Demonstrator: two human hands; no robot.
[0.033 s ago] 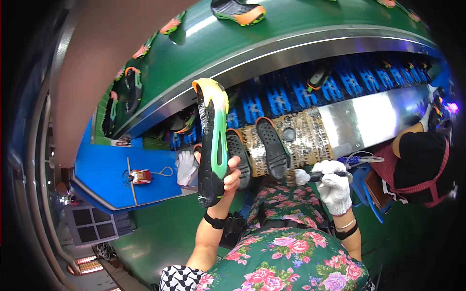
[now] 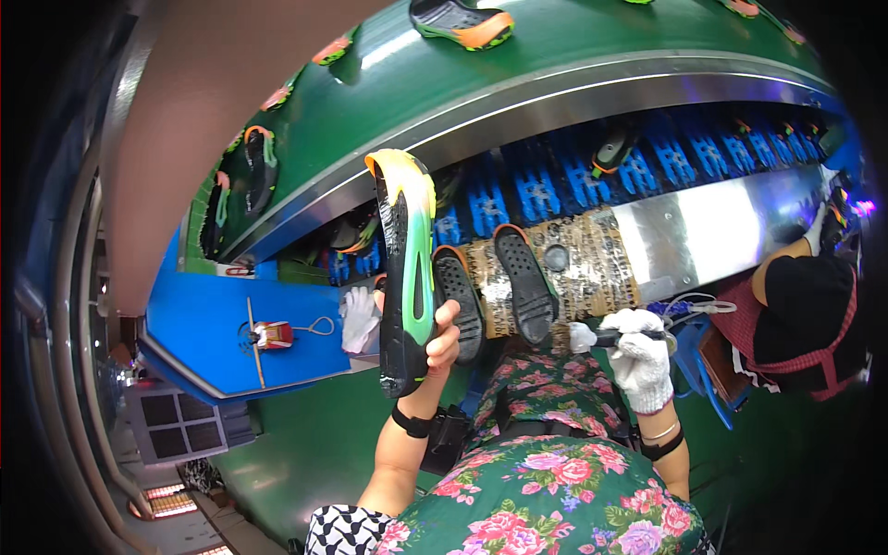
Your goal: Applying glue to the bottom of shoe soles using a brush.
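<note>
My bare left hand is wrapped round the lower end of a shoe sole, held upright on its edge. The sole is black with a green side band and a yellow-orange end, and looks shiny. In a white knit glove, my right hand grips a brush with brown bristles, which point left near my lap. Two dark grey soles with holes, a left one and a right one, lie on a brown-taped ledge before me. Beside them is a small round dark disc.
Beyond the ledge runs a line of blue racks, one carrying a sole. A green belt farther back bears several colourful soles. Left is a blue table with a white glove. A co-worker sits at right.
The surroundings have shifted slightly to the right in the picture, and the brush with them. Both hands keep their grips on the sole and the brush.
</note>
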